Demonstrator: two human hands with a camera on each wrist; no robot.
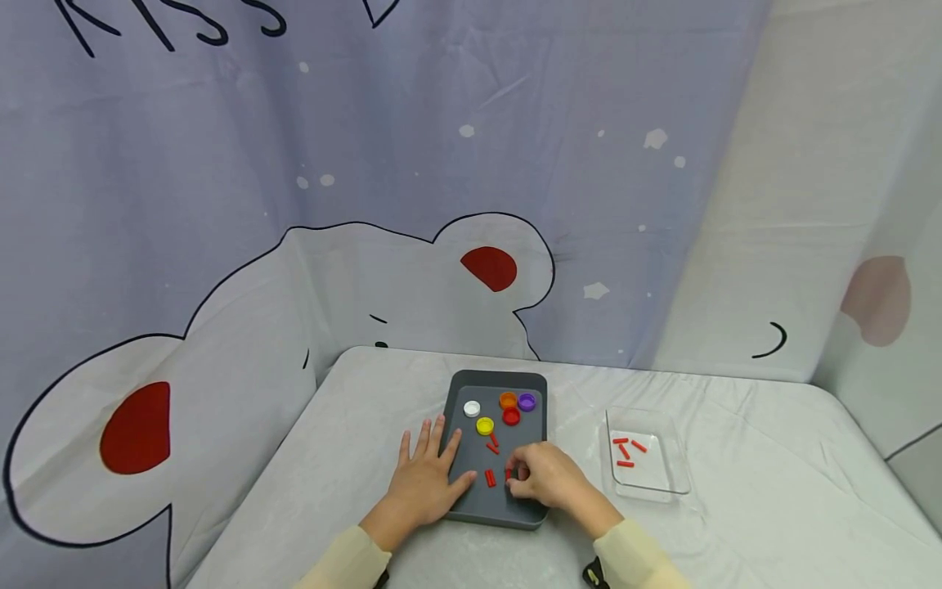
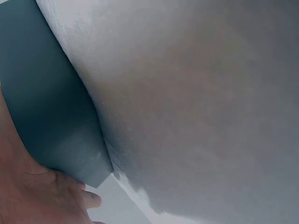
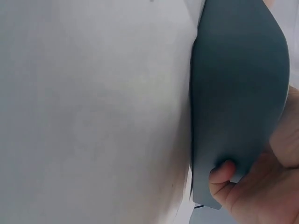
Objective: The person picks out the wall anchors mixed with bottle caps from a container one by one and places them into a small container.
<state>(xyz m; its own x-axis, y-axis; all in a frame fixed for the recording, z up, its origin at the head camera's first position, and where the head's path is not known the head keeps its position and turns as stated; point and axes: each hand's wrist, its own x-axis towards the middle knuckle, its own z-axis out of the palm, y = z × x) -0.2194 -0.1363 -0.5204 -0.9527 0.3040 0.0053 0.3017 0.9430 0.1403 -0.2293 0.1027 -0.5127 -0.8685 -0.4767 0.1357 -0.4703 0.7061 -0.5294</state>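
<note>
Tray [image 1: 504, 505]: left hand [image 1: 425, 484] spread across left edge; right hand [image 1: 548, 474] pinches red stick [image 1: 508, 474] near right; wrinkled cloth [image 1: 577, 421], then transparent box [image 1: 652, 478] rightward.

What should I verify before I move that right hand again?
1. Right hand pinching a red stick: ok.
2. Firmness of that pinch: cannot tell.
3. Left hand open at the left edge of the gray tray: ok.
4. Five round pieces on the tray: ok.
5. Clear container emptied: not ok, four red sticks inside.
</note>
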